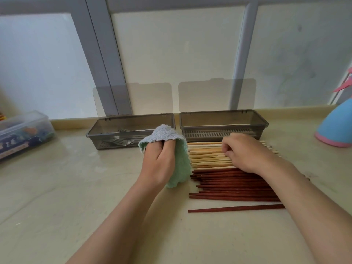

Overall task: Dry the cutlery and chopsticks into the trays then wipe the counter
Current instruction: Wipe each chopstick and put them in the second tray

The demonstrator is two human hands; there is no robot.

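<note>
Clutching the cloth (168,134) in curled left hand (159,165) fingers; right hand (245,153) fingertips pinch pale chopsticks (205,156) beneath them.

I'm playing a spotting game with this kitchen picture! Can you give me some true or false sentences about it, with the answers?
1. The left hand holds the cloth. True.
2. The right tray is full of chopsticks. False: no chopsticks show in it; they all lie on the counter.
3. Forks lie in the left tray. True.
4. The dark chopsticks lie farther from the person than the light chopsticks. False: the dark ones are nearer.
5. The right hand has its fingers curled on the light chopsticks. True.
</note>
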